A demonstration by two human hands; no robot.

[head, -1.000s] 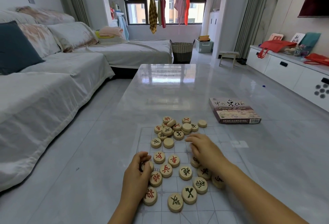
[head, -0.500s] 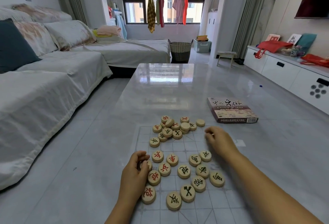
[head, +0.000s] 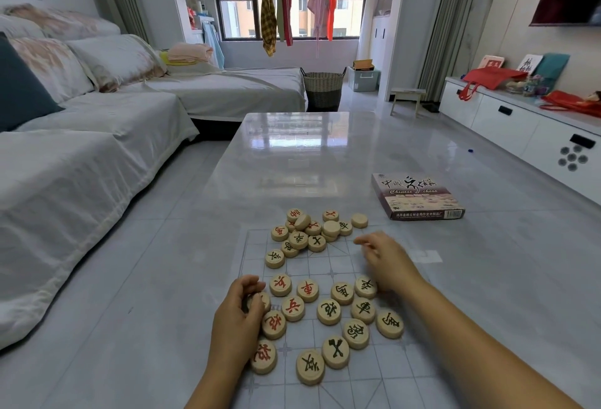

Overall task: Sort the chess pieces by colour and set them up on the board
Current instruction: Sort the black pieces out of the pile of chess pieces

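Inside the left grip, a round pale wooden chess piece is half hidden, its character unreadable. The right grip is blurred; whether it pinches anything cannot be told.

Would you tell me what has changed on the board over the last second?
The right hand lifted off the black-lettered pieces and moved toward the unsorted pile, uncovering two of them; it holds nothing. The left hand kept gripping a piece beside the red-lettered pieces; the Chinese chess box stayed put.
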